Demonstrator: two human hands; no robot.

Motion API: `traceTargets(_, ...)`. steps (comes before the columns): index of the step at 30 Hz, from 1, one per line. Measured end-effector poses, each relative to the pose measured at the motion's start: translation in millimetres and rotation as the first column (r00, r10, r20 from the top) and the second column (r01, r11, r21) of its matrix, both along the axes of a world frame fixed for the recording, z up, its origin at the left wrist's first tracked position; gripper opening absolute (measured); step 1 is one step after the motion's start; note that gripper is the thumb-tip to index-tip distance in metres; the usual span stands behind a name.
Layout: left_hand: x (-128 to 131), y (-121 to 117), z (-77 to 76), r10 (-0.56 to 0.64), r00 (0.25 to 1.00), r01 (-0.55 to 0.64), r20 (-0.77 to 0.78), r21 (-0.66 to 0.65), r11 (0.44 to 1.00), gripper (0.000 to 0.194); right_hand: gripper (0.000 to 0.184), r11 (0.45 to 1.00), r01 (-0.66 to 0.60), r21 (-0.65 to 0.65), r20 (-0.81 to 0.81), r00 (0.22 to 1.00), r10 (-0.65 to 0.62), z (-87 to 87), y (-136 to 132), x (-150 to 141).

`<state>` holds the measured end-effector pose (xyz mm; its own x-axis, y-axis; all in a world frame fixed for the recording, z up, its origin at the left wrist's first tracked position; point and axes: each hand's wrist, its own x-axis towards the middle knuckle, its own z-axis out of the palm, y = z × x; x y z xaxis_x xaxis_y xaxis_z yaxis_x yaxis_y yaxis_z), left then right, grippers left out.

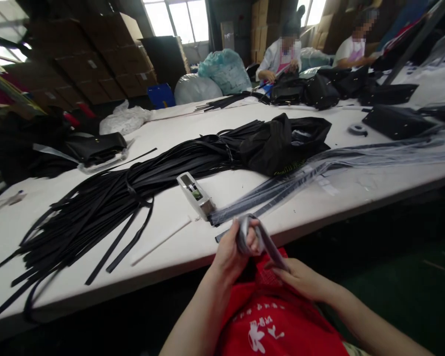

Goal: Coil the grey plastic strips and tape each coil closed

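Note:
A grey strap (267, 242) is wound in a loop around the fingers of my left hand (233, 249), which is closed on it. Its other stretch runs down to my right hand (294, 277), pinched between thumb and fingers. Both hands are in front of the red apron (282, 324), just off the table's near edge. Beyond them on the table lie grey strips in clear plastic (259, 195). A small white and silver device (196, 194) stands at the left end of those strips.
A long bundle of black straps (133, 185) stretches across the white table (163, 282), with a black bag (278, 143) on its right end. A thin white stick (161, 242) lies nearby. Two people work across the table beside black bags (322, 91). Cartons (92, 59) stand behind.

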<state>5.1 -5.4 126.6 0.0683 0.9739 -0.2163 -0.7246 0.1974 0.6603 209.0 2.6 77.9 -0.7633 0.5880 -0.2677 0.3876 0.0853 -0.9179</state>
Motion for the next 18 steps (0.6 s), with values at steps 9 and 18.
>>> traceTargets(9, 19, -13, -42.2, 0.155, 0.076, 0.263, -0.985, 0.170, 0.950, 0.050, 0.047, 0.872, -0.013, -0.489, -0.235, 0.965, -0.117, 23.9, -2, 1)
traceTargets(18, 12, -13, -34.1, -0.189, -0.059, 0.440, -0.980, -0.196, 0.876, 0.058, 0.028, 0.932, -0.079, 0.354, 0.176, 0.984, 0.017, 22.5, 33, 21)
